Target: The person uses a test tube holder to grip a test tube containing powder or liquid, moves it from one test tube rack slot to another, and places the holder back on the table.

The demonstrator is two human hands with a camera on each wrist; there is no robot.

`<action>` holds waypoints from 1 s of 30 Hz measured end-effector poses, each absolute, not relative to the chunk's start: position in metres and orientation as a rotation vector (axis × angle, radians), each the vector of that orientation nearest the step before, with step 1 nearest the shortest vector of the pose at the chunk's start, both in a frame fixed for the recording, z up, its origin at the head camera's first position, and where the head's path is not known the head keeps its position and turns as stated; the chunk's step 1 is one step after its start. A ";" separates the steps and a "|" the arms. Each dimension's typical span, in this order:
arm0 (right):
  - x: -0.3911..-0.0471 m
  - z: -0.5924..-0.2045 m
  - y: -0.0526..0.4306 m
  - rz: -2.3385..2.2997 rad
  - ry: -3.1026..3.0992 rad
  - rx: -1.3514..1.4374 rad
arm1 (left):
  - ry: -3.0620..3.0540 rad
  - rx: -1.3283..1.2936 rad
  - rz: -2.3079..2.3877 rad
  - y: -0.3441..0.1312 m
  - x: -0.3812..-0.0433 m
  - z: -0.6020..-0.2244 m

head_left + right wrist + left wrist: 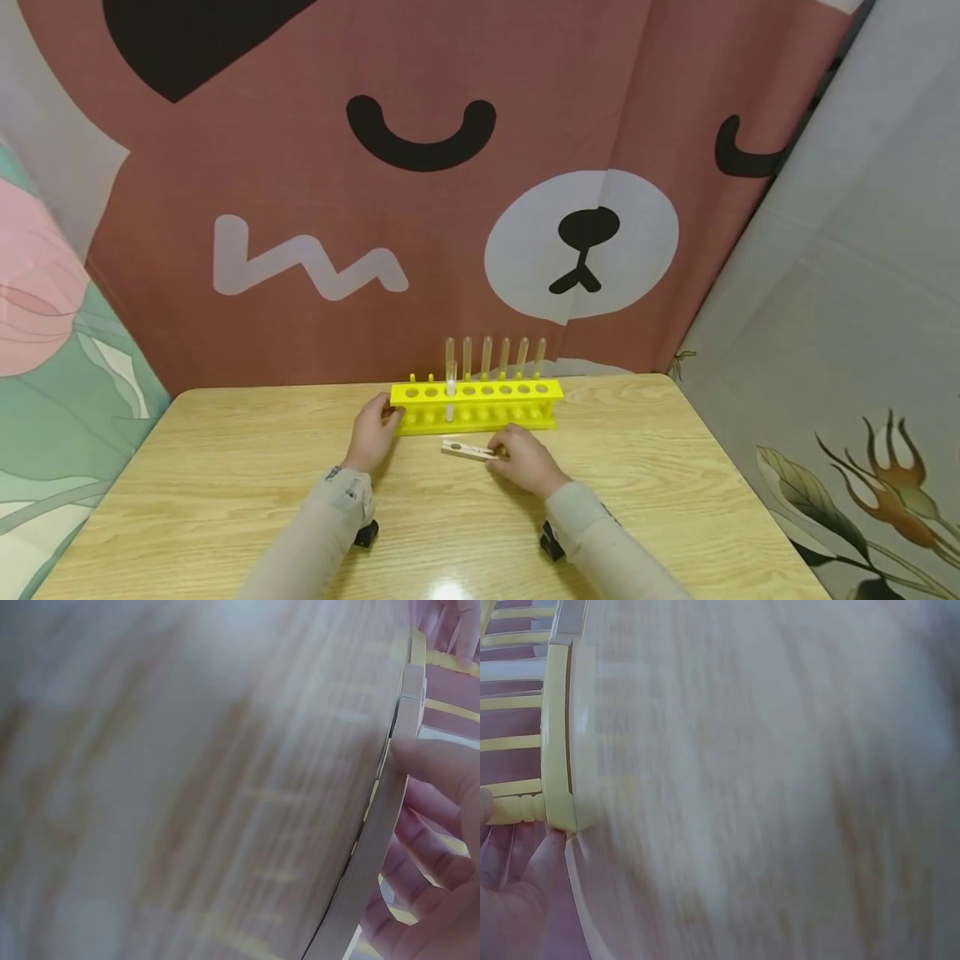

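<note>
A yellow test tube rack [480, 402] stands near the table's far edge. My left hand [372, 433] grips its left end, thumb at the base corner and fingers behind the end piece in the left wrist view. One test tube [450, 412] with white contents stands upright in the rack, third hole from the left. In front of the rack, a wooden test tube clamp [468, 451] lies along the tabletop, pointing left. My right hand [528, 462] pinches the clamp's right end, its thumb on the near side of the wood [367, 847] in the right wrist view.
Several clear test tubes [486, 360] sit upside down on the rack's back pegs; two pegs at the left are bare. The wooden table [255, 467] extends to both sides. A bear-print curtain [442, 250] hangs right behind it, with a pale curtain [840, 333] on the right.
</note>
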State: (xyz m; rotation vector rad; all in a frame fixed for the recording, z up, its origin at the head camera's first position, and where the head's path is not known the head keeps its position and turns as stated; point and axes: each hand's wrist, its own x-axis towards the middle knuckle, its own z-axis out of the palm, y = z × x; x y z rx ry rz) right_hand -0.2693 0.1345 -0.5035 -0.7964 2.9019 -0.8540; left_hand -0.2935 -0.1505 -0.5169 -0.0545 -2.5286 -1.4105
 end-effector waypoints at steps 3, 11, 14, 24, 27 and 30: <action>-0.269 -0.504 0.134 -0.856 2.904 -0.783 | -2.539 -0.054 -1.421 -0.150 -0.293 -0.516; -0.271 -0.507 0.136 -0.883 2.903 -0.767 | -2.540 -0.044 -1.407 -0.150 -0.294 -0.518; -0.271 -0.507 0.136 -0.891 2.897 -0.771 | -2.538 -0.042 -1.393 -0.150 -0.294 -0.518; -0.271 -0.509 0.135 -0.922 2.883 -0.777 | -2.564 -0.003 -1.365 -0.149 -0.290 -0.518; -0.271 -0.510 0.136 -0.930 2.876 -0.771 | -2.576 0.011 -1.373 -0.148 -0.291 -0.518; -0.273 -0.509 0.136 -0.930 2.882 -0.776 | -2.573 0.021 -1.381 -0.148 -0.293 -0.518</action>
